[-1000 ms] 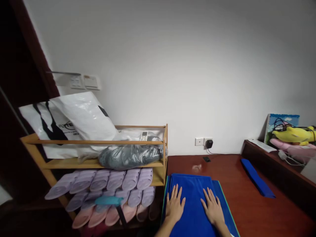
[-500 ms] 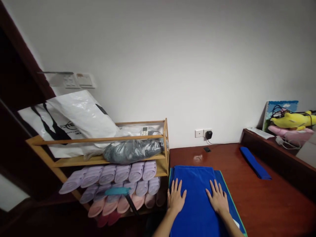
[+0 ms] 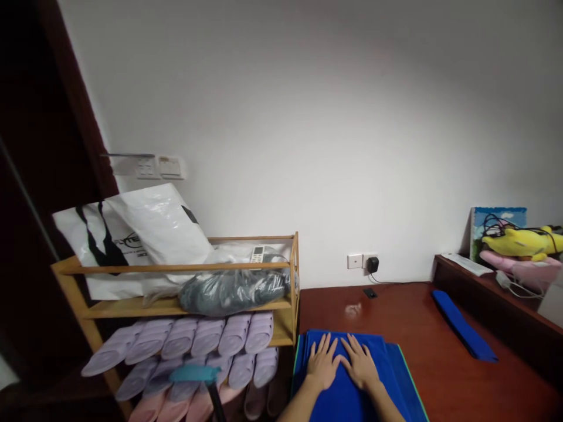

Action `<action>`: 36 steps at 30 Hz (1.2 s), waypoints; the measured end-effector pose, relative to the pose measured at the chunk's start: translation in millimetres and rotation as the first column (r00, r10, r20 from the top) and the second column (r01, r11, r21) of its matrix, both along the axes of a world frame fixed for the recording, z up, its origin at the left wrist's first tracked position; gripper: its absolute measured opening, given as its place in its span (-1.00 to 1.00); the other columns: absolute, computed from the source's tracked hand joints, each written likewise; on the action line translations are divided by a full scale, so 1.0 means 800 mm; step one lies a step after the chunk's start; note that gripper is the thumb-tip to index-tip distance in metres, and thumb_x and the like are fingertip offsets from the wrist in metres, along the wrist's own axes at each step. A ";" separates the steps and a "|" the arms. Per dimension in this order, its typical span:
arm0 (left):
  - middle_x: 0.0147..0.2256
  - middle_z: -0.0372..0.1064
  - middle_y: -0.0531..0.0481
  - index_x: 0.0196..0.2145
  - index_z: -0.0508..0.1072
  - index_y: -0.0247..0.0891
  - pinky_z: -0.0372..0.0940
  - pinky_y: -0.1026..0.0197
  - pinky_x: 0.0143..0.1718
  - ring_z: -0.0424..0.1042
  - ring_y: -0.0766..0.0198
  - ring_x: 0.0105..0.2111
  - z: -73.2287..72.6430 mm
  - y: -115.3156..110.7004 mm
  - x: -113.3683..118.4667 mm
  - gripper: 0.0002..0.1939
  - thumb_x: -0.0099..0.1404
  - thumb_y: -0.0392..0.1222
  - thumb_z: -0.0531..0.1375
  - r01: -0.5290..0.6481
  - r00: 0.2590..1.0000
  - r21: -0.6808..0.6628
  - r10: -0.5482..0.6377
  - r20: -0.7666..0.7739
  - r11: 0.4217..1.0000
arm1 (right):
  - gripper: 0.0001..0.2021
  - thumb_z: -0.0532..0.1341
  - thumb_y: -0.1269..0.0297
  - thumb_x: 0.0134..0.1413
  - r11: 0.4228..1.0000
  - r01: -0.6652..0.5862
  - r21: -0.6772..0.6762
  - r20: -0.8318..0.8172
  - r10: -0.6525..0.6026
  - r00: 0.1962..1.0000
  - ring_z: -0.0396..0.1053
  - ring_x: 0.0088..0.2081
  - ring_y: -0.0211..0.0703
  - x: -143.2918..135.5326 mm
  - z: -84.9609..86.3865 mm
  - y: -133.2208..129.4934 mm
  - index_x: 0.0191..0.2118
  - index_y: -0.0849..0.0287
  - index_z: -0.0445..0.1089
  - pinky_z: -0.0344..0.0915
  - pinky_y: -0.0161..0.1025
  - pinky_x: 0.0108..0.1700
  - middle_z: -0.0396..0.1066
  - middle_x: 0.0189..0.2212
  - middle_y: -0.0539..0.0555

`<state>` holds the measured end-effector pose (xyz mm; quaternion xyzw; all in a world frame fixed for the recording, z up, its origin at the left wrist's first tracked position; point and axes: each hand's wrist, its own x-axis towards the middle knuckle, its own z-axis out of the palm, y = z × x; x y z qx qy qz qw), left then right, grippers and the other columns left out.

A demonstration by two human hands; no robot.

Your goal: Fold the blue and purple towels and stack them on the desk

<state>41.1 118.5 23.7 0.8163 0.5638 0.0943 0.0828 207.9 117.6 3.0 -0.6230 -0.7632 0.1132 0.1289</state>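
Observation:
Blue folded cloth (image 3: 343, 398) lies on the reddish-brown desk, on top of a darker blue piece with a green edge (image 3: 411, 375). Flat on the cloth rests my left hand (image 3: 323, 366), fingers spread and pointing away from me. Beside it my right hand (image 3: 359, 364) also lies flat with its fingers apart. The two thumbs meet or nearly meet near the cloth's middle. Neither hand grips anything. A narrow folded blue strip of cloth (image 3: 464, 325) lies apart at the right of the desk.
To the left stands a wooden rack (image 3: 176, 268) with a white bag (image 3: 158, 223), a plastic-wrapped dark bundle (image 3: 235, 291) and several slippers (image 3: 206, 337). A teal-headed tool (image 3: 193, 373) leans before it. A raised ledge (image 3: 497, 299) at right bears a yellow plush toy (image 3: 523, 241). A black plug (image 3: 372, 264) sits in the wall.
My hands have come together from the cloth's two sides to its middle, staying flat. The view has tilted up, so the desk and rack appear lower.

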 end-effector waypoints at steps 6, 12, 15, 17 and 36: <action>0.31 -0.29 0.13 0.26 -0.11 0.03 -0.26 -0.19 0.24 -0.31 0.08 0.29 -0.026 0.016 -0.028 -0.42 0.32 0.11 -0.20 -0.193 0.981 -0.012 0.193 -0.018 0.981 | -0.34 -0.21 -0.18 0.13 0.964 0.267 0.018 0.021 -0.267 0.963 -0.28 0.31 -0.07 0.080 -0.039 0.014 0.29 0.00 -0.10 -0.17 0.11 0.26 -0.20 0.32 0.02; 0.30 -0.21 -0.01 0.25 -0.02 -0.10 -0.34 -0.26 0.22 -0.30 -0.06 0.29 -0.007 0.029 -0.013 -0.39 0.29 0.11 -0.14 -0.300 0.952 -0.045 0.297 -0.070 0.953 | -0.30 -0.22 -0.17 0.14 0.937 0.349 -0.008 0.117 -0.346 0.931 -0.30 0.32 -0.07 0.085 -0.026 0.016 0.30 0.11 -0.18 -0.23 0.13 0.26 -0.23 0.32 0.08; 0.31 -0.26 -0.01 0.26 -0.04 -0.17 -0.49 -0.18 0.24 -0.37 0.03 0.30 0.001 0.016 -0.007 -0.35 0.28 0.12 -0.12 -0.254 0.965 -0.026 0.251 -0.082 0.967 | -0.28 -0.19 -0.18 0.13 0.937 0.347 -0.033 0.128 -0.340 0.932 -0.27 0.31 -0.02 0.082 -0.010 0.008 0.30 0.16 -0.17 -0.27 0.16 0.26 -0.23 0.32 0.14; 0.32 -0.36 0.06 0.28 -0.17 -0.13 -0.50 -0.14 0.26 -0.41 0.11 0.30 -0.003 -0.014 -0.005 -0.35 0.30 0.13 -0.16 -0.217 0.974 0.004 0.217 -0.069 0.976 | -0.27 -0.19 -0.18 0.14 0.944 0.330 0.011 0.117 -0.329 0.937 -0.34 0.32 -0.03 0.074 -0.005 -0.014 0.31 0.17 -0.23 -0.32 0.14 0.27 -0.31 0.33 0.14; 0.31 -0.36 0.11 0.26 -0.24 0.04 -0.25 -0.20 0.24 -0.32 0.09 0.29 -0.019 -0.145 -0.016 -0.43 0.35 0.10 -0.18 -0.132 0.991 0.003 0.132 -0.007 0.991 | -0.36 -0.17 -0.16 0.15 0.966 0.235 0.103 0.017 -0.238 0.971 -0.20 0.29 0.00 0.020 -0.019 -0.163 0.26 0.05 -0.03 -0.16 0.15 0.24 -0.14 0.29 0.08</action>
